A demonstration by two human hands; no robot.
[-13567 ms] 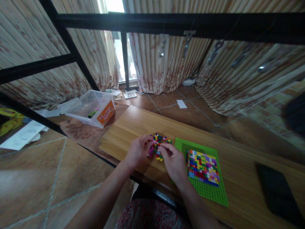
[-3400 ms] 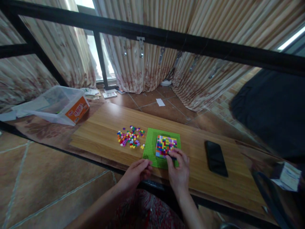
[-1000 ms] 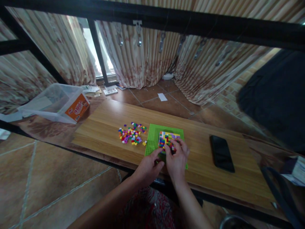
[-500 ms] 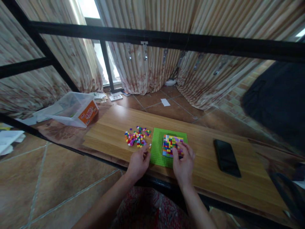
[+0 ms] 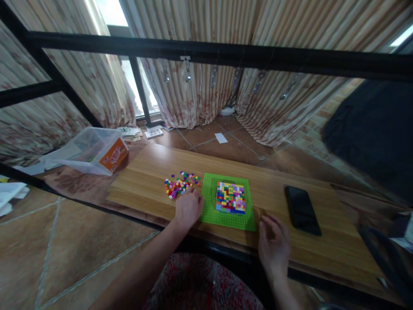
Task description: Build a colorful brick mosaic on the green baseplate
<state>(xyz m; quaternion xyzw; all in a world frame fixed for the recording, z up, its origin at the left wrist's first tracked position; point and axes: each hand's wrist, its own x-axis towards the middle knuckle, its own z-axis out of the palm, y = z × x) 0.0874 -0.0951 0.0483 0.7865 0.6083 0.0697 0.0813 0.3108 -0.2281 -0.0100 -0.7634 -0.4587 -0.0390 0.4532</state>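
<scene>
A green studded baseplate (image 5: 209,213) lies on the wooden table, with a square mosaic of small multicoloured building bricks (image 5: 230,198) built up on its middle. To its left is a loose pile of small bricks (image 5: 177,185). My left hand (image 5: 189,207) is at the near edge of this pile, its fingers curled down and closed; whatever is between the fingertips is hidden. My right hand (image 5: 275,242) rests at the table's near side, right of the baseplate. Its fingers are loosely bent, apart from the thumb, with nothing visible in them.
A black phone (image 5: 302,211) lies on the right part of the table (image 5: 335,241). Beyond the left end stands a clear plastic box (image 5: 84,161) with an orange label. A dark metal bar (image 5: 206,49) crosses above, in front of striped curtains (image 5: 219,86).
My right hand has left the brick mosaic and moved right, off the baseplate. My left hand has shifted up slightly against the loose pile. The whole view has moved a little.
</scene>
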